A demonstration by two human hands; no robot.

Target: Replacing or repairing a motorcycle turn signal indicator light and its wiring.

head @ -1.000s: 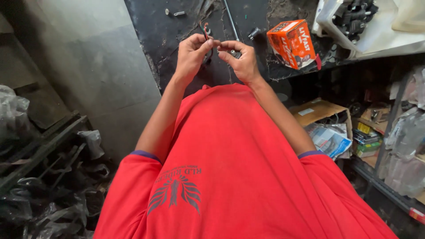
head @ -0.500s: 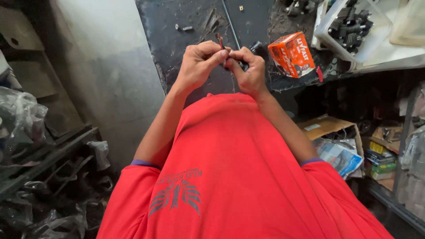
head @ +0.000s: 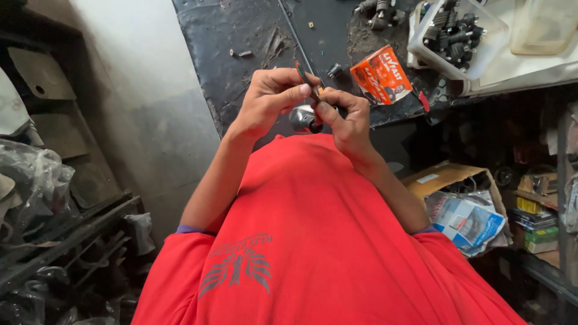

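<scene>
Right now your left hand and right hand meet above the dark greasy workbench, fingers curled tight around a thin reddish-tipped tool and a small grey metal part, near the orange box.

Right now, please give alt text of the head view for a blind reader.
Left hand and right hand together pinch a thin dark tool and small metal part above a black workbench. An orange box lies nearby.
</scene>
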